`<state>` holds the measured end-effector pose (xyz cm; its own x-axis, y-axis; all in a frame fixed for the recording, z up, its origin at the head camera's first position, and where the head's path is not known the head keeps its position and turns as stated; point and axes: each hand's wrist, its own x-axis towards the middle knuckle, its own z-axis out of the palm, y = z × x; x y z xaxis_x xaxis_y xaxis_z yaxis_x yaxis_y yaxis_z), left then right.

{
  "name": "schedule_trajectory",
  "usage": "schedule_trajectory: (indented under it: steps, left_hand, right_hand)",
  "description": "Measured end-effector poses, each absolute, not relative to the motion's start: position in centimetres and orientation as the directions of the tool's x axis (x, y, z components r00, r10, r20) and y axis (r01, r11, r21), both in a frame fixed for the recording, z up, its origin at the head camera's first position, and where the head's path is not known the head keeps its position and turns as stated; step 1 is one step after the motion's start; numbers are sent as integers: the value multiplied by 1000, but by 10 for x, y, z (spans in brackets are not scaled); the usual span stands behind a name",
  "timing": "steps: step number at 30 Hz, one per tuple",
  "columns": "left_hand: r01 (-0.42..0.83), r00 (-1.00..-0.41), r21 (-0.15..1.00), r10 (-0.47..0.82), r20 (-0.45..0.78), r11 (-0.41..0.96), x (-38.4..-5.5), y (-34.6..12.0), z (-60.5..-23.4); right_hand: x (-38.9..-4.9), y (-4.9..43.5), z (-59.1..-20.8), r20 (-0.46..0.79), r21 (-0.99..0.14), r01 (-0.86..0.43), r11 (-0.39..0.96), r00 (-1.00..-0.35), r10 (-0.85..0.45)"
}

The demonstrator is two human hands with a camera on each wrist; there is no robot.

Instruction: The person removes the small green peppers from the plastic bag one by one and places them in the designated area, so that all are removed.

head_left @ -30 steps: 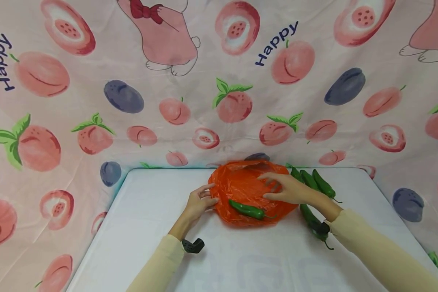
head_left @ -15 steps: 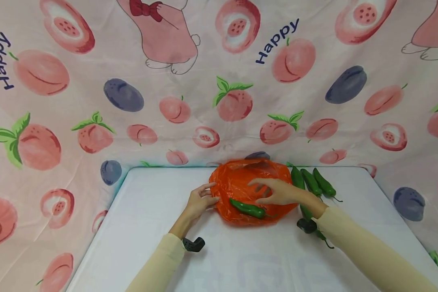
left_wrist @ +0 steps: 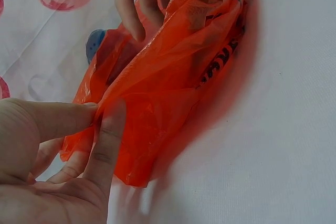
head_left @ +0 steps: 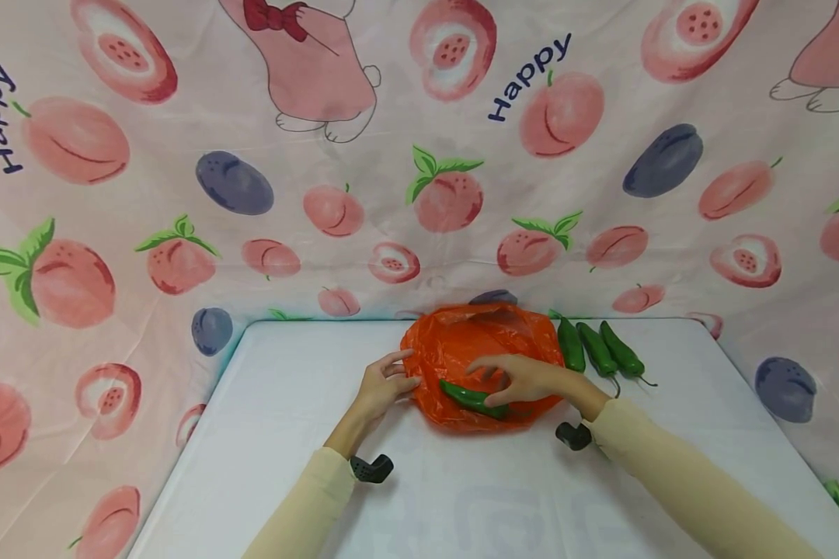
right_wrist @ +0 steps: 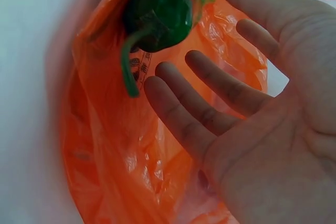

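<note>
An orange plastic bag (head_left: 454,334) lies on the white table, its mouth toward the back wall side. At its left edge my left hand (head_left: 381,387) pinches the rim between thumb and fingers, as the left wrist view shows at the thumb (left_wrist: 68,121). One green chili pepper (head_left: 470,397) lies at the front of the bag, its stem end toward the right. My right hand (head_left: 524,378) hovers over the bag with fingers spread and relaxed, thumb overlapping the pepper in the head view. In the right wrist view the pepper (right_wrist: 160,14) sits just beyond the fingertips, with nothing in the palm.
Three more green chili peppers (head_left: 622,349) lie at the back right of the table (head_left: 301,365), beside the bag. A black wrist camera (head_left: 370,469) sits on the left wrist, another (head_left: 573,435) on the right. A fruit-print cloth (head_left: 363,256) hangs behind.
My right hand has moved left and lower, toward the pepper on the bag. The pepper on the right is now hidden behind the right forearm. My left hand stays at the rim.
</note>
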<state>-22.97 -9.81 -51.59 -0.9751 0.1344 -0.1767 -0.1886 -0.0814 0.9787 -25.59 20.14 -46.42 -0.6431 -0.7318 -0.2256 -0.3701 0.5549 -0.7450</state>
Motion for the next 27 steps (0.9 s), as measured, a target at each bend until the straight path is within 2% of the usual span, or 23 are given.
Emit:
schedule_trajectory:
  steps: [27]
  left_hand:
    - [-191, -975, 977, 130, -178, -90, -227, -98, -515]
  right_hand:
    - [-259, 191, -477, -301, -694, -359, 624, -642, -705]
